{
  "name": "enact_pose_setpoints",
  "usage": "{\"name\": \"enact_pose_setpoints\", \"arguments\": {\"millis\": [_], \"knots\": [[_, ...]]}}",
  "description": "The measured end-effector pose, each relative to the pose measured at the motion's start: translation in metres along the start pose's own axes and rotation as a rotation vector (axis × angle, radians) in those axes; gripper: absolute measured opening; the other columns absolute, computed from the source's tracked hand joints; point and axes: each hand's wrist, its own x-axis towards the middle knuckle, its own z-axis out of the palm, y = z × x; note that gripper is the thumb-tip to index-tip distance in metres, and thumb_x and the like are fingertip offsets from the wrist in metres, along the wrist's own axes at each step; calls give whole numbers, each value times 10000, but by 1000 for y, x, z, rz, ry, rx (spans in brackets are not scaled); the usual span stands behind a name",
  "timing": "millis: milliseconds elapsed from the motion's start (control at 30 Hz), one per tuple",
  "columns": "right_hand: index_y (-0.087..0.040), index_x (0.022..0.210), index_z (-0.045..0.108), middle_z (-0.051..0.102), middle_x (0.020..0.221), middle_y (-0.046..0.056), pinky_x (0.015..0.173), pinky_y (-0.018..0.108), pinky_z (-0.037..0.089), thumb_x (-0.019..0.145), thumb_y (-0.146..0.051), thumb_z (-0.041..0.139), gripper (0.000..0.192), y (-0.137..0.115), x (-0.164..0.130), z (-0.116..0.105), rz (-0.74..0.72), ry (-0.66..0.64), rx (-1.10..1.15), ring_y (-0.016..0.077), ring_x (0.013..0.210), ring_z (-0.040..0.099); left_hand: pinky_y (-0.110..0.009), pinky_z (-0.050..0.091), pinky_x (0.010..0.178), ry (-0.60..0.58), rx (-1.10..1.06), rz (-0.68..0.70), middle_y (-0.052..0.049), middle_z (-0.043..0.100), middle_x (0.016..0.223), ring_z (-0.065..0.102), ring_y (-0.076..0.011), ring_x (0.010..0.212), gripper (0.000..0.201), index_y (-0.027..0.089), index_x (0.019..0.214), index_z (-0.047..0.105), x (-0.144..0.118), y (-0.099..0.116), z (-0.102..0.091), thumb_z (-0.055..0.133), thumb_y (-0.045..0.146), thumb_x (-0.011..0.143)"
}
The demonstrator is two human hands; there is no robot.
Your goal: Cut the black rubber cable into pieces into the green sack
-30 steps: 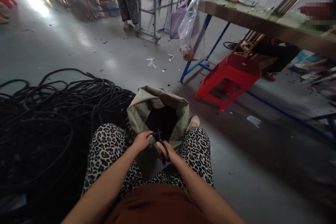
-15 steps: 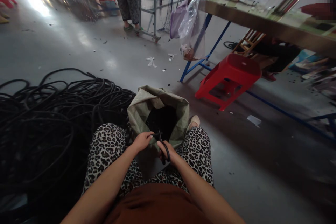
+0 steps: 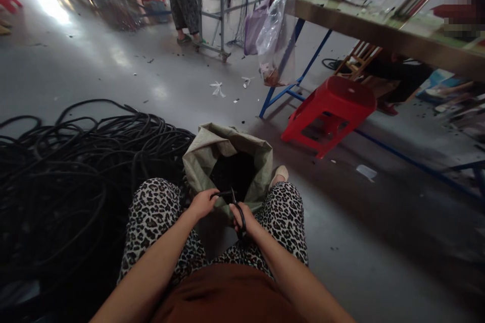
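Between my knees stands an open woven sack (image 3: 197, 164) with its rim folded outward and dark contents inside. Over its near rim, my left hand (image 3: 204, 203) is closed on a short length of black cord (image 3: 224, 194) that points right. My right hand (image 3: 243, 216) grips black-handled scissors (image 3: 240, 214). Their blades point up and away, close to the cord's free end; whether they touch it I cannot tell. To the left of the sack lies a big tangled heap of black cord (image 3: 94, 156).
A red stool (image 3: 333, 111) stands to the right, by a worktable (image 3: 364, 30) with blue legs. Plastic bags (image 3: 275, 35) hang from the table's corner. Farther off, a person (image 3: 182, 0) stands beside a metal rack (image 3: 212, 15). White scraps (image 3: 217, 89) litter the floor.
More of the black cord shows past my left fingers, reaching toward the scissors. Both hands stay over the sack, and the scissors have turned slightly and shifted a little right.
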Motion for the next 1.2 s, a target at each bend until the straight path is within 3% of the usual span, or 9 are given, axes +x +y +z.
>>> {"name": "enact_pose_setpoints", "arguments": {"millis": [600,900,1200], "knots": [[-147,798,492,392,400,-90,304,177,327,855,-339,514,201,20,9,0,29,-30,-108,84,265,401,-256,435,887,-74,77,-74,-35,672,1105,601,-186,1016,312,224,1068,658,3,1,3,476,277,820],[-146,837,491,396,422,-91,303,179,322,850,-370,518,226,13,6,-3,-11,62,-53,75,273,380,-262,432,918,-21,-5,-83,-32,665,1120,590,-185,1048,321,209,1083,649,5,2,3,474,249,817],[-144,942,477,488,493,-59,321,167,341,888,-425,460,286,10,-2,-4,-20,-98,63,88,324,473,-293,436,946,70,-69,-52,-47,662,1129,591,-192,1061,341,182,1109,634,5,1,4,458,255,827]]}}
